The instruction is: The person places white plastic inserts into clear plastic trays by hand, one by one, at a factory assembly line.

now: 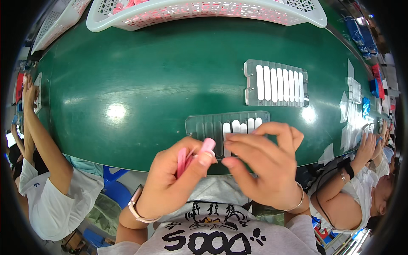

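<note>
My left hand [176, 170] is closed around several small pink plastic pieces [207, 145]. One has a light, blunt end poking up past my thumb, and their full shape is hidden in my palm. My right hand [265, 159] hovers over the near clear tray [197, 124], thumb and fingers apart. Its fingertips are close to a white strip [226, 129] in that tray; whether they touch it I cannot tell. Several round-ended white strips stand in the tray's right-hand slots, while the left slots hold none. My right hand covers part of the tray.
A second clear tray [250, 95], filled with white strips, lies farther back on the green table [148, 85]. A white basket [204, 16] of pink pieces stands at the far edge, another white basket [55, 27] at far left. People work on both sides.
</note>
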Available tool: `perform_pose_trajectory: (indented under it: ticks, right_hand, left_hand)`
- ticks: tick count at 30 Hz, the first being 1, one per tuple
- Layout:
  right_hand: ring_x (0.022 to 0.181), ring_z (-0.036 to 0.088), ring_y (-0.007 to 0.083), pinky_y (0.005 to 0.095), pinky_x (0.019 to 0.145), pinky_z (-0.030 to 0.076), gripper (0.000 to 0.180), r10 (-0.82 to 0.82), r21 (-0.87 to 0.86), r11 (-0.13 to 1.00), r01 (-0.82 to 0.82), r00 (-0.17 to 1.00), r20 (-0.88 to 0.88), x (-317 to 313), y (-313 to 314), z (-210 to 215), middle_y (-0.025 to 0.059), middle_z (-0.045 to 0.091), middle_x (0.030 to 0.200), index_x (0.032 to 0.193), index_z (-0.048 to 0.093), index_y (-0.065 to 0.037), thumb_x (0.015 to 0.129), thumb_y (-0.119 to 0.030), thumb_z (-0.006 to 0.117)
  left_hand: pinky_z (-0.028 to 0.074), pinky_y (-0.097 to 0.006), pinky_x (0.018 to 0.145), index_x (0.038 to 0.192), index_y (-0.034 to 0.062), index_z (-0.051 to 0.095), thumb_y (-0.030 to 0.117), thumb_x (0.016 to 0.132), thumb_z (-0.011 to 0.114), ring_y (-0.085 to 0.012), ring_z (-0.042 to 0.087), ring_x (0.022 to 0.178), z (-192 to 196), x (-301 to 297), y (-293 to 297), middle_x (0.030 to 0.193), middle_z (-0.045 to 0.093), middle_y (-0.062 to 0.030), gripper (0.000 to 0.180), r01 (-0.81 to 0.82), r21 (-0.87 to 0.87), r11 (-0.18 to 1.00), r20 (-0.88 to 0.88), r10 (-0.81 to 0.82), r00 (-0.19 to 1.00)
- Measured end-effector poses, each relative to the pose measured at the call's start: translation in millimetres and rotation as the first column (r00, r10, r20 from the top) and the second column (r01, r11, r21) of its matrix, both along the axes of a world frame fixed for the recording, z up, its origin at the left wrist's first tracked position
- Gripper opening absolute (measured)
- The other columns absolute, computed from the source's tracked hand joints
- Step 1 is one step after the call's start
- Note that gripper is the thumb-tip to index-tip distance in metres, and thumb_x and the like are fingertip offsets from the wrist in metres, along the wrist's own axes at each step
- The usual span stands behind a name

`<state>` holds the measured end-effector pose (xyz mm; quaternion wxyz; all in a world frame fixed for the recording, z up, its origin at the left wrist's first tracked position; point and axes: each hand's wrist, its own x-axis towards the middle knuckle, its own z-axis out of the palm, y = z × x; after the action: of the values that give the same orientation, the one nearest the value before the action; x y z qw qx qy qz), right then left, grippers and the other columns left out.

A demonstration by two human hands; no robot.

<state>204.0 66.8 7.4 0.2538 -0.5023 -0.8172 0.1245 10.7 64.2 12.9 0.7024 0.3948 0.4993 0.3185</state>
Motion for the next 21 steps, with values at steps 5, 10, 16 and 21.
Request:
perform_pose_trajectory:
  ticks: [5, 10, 16, 21]
  right_hand:
    - [0.077, 0.055, 0.0196, 0.0300, 0.070, 0.037, 0.025, -0.003, -0.208, 0.974, -0.094, 0.906, -0.423, -0.6, 11.5, 2.1, 0.0012, 0.069, 0.089, 0.093, 0.069, -0.007, 0.068, -0.005, 0.076]
    - [0.072, 0.056, 0.0198, 0.0308, 0.068, 0.042, 0.024, -0.042, -0.139, 0.990, -0.033, 0.865, -0.500, 4.0, 18.1, 6.7, 0.0062, 0.070, 0.087, 0.092, 0.067, -0.004, 0.070, 0.003, 0.070]
    - [0.070, 0.054, 0.0145, 0.0291, 0.063, 0.029, 0.025, 0.146, 0.366, 0.920, -0.138, 0.989, 0.006, -2.8, 6.5, -7.1, 0.0032, 0.069, 0.091, 0.082, 0.068, -0.005, 0.059, -0.013, 0.068]
    - [0.075, 0.054, 0.0142, 0.0313, 0.064, 0.030, 0.021, 0.195, 0.269, 0.937, -0.221, 0.973, 0.121, -11.2, -8.3, -11.8, 0.0040, 0.068, 0.093, 0.082, 0.067, -0.005, 0.064, -0.015, 0.065]
  left_hand:
    - [0.028, -0.019, 0.049, 0.091, 0.0011, 0.058, 0.008, 0.093, 0.061, -0.0005, 0.033, 0.056, -8.5, 2.4, -5.9, 0.065, 0.046, 0.0062, 0.008, 0.089, 0.126, 0.988, -0.042, -0.084, 0.996]
    - [0.027, -0.018, 0.048, 0.095, 0.0021, 0.059, 0.014, 0.097, 0.055, -0.0005, 0.033, 0.055, 4.4, -1.9, -3.5, 0.068, 0.049, 0.0040, 0.013, 0.032, -0.011, 0.999, -0.015, -0.032, 0.999]
    - [0.018, -0.022, 0.036, 0.078, 0.0085, 0.043, 0.059, 0.098, 0.027, -0.0055, 0.027, 0.044, -20.1, -28.4, 9.8, 0.059, 0.035, 0.0022, 0.056, 0.290, -0.586, 0.756, 0.768, 0.405, 0.496]
    - [0.016, -0.021, 0.035, 0.079, 0.0066, 0.043, 0.069, 0.093, 0.023, -0.0050, 0.024, 0.042, -22.5, -29.0, 7.0, 0.059, 0.037, 0.0022, 0.067, 0.413, -0.448, 0.793, 0.889, 0.344, 0.302]
